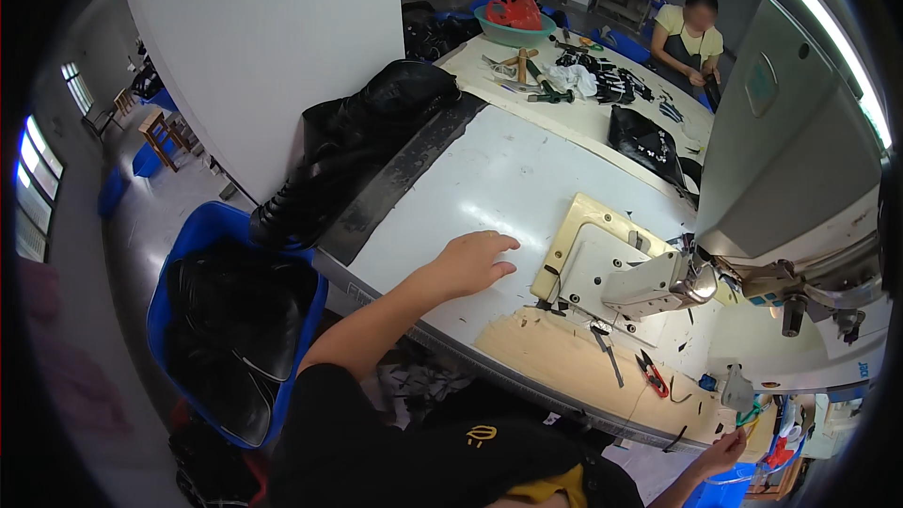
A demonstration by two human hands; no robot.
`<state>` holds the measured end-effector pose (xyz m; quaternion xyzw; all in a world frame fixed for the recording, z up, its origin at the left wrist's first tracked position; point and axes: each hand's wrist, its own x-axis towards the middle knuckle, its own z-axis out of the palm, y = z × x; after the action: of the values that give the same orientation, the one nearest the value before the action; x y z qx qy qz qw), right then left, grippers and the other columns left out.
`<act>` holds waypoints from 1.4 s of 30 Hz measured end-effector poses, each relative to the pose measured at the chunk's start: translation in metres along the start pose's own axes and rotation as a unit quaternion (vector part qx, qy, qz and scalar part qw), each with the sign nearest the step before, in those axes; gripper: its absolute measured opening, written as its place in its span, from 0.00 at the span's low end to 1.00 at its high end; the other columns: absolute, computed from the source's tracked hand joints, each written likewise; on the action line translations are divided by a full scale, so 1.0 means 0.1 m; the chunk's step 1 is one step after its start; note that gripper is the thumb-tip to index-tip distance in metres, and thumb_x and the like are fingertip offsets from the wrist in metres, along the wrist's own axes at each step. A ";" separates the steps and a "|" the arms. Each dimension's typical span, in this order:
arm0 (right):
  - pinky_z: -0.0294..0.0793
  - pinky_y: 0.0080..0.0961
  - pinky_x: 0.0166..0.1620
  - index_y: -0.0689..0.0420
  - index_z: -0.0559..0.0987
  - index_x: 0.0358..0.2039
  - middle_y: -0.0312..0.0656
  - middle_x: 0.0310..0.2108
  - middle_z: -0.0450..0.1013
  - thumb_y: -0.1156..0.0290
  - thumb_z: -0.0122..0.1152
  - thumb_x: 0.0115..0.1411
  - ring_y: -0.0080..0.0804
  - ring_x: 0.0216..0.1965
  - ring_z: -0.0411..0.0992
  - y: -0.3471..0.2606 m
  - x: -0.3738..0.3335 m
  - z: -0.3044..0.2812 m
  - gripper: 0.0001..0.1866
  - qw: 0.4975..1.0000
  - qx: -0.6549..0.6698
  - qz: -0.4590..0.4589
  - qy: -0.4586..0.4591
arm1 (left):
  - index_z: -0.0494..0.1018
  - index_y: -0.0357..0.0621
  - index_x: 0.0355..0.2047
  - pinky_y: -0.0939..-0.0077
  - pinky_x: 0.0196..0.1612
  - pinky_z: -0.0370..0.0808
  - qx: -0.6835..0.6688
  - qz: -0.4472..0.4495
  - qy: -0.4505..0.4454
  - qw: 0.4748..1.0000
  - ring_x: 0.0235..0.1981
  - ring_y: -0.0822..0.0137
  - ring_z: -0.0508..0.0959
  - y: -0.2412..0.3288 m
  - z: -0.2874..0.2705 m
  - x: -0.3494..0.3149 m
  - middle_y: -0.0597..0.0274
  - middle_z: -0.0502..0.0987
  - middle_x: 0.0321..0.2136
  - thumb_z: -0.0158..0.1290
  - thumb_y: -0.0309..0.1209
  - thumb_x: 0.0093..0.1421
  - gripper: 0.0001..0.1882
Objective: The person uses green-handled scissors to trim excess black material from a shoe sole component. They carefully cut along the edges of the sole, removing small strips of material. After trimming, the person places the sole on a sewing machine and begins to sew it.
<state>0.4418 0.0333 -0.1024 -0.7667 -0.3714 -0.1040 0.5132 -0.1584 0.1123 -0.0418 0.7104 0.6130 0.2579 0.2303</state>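
My left hand [473, 263] hovers over the white worktop [442, 179], fingers apart and nothing in it. To its right is the sewing machine's cream base plate [564, 259] with a narrow white arm [649, 287] standing out from it. The grey machine head [795, 132] overhangs from the right. At the lower right, by the table's edge, my right hand [720, 456] has its fingers drawn together; anything in them is too small to make out. Just above it are a grey metal plate [736, 388] and a green-handled tool [750, 414]. Red-handled thread snips [651, 374] lie on the wooden board [536, 348].
A blue bin [202, 216] of black leather-like pieces stands at the left. Black material [376, 113] is heaped along the worktop's left edge. On the far table are a green basin [517, 35], tools and a black bag [644, 143]. A person [691, 38] works beyond it.
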 end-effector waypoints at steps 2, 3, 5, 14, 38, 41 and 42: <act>0.68 0.16 0.30 0.65 0.76 0.43 0.40 0.32 0.73 0.74 0.53 0.63 0.21 0.28 0.69 -0.66 -0.66 0.07 0.11 0.982 0.069 -0.158 -0.072 | 0.72 0.40 0.48 0.66 0.48 0.71 -0.024 0.046 -0.013 0.999 0.44 0.54 0.76 -0.09 -0.04 0.35 0.50 0.74 0.46 0.54 0.34 0.59 0.19; 0.69 0.21 0.30 0.67 0.75 0.42 0.42 0.28 0.73 0.79 0.55 0.59 0.24 0.26 0.67 -0.99 -0.93 0.19 0.11 0.955 0.100 -0.262 -0.094 | 0.72 0.40 0.48 0.66 0.48 0.71 -0.031 0.054 -0.021 0.998 0.44 0.54 0.76 -0.14 -0.04 0.53 0.51 0.74 0.46 0.54 0.34 0.59 0.18; 0.68 0.26 0.28 0.63 0.75 0.34 0.47 0.24 0.71 0.86 0.56 0.49 0.36 0.21 0.67 -1.83 -1.33 0.46 0.11 0.859 0.168 -0.439 -0.201 | 0.72 0.40 0.48 0.66 0.49 0.71 -0.040 0.069 -0.034 0.996 0.45 0.54 0.76 -0.20 -0.01 0.81 0.51 0.75 0.45 0.53 0.33 0.59 0.18; 0.67 0.23 0.30 0.60 0.76 0.37 0.39 0.25 0.70 0.83 0.57 0.51 0.27 0.26 0.70 -4.43 -2.08 2.70 0.12 0.773 0.437 -0.330 -0.321 | 0.75 0.41 0.41 0.64 0.50 0.71 -0.109 0.162 -0.003 0.981 0.46 0.54 0.73 -0.60 0.15 1.03 0.54 0.75 0.43 0.57 0.25 0.53 0.14; 0.54 0.67 0.57 0.42 0.51 0.66 0.51 0.62 0.55 0.59 0.54 0.58 0.54 0.61 0.57 -3.95 0.01 5.26 0.37 0.802 -0.432 -0.062 -0.407 | 0.77 0.46 0.37 0.65 0.49 0.65 -0.070 0.158 -0.001 0.985 0.48 0.62 0.70 -0.56 0.17 1.01 0.65 0.75 0.42 0.58 0.29 0.53 0.10; 0.60 0.60 0.57 0.49 0.63 0.62 0.47 0.54 0.70 0.65 0.46 0.61 0.47 0.55 0.69 -3.76 0.11 5.08 0.27 0.813 -0.415 -0.141 -0.383 | 0.76 0.45 0.37 0.65 0.50 0.65 -0.070 0.167 -0.003 0.983 0.48 0.62 0.70 -0.57 0.16 1.02 0.65 0.75 0.42 0.57 0.29 0.53 0.10; 0.70 0.44 0.52 0.53 0.74 0.51 0.44 0.48 0.74 0.65 0.45 0.61 0.43 0.50 0.73 -3.68 0.16 5.07 0.20 0.826 -0.394 -0.155 -0.372 | 0.76 0.45 0.37 0.65 0.50 0.65 -0.070 0.168 -0.007 0.983 0.48 0.62 0.70 -0.57 0.16 1.02 0.65 0.75 0.42 0.57 0.29 0.53 0.10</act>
<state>0.0914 0.5513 -0.0616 -0.8168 -0.5754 -0.0262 -0.0323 -0.1792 0.2213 -0.0825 0.7871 0.4637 0.3305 0.2371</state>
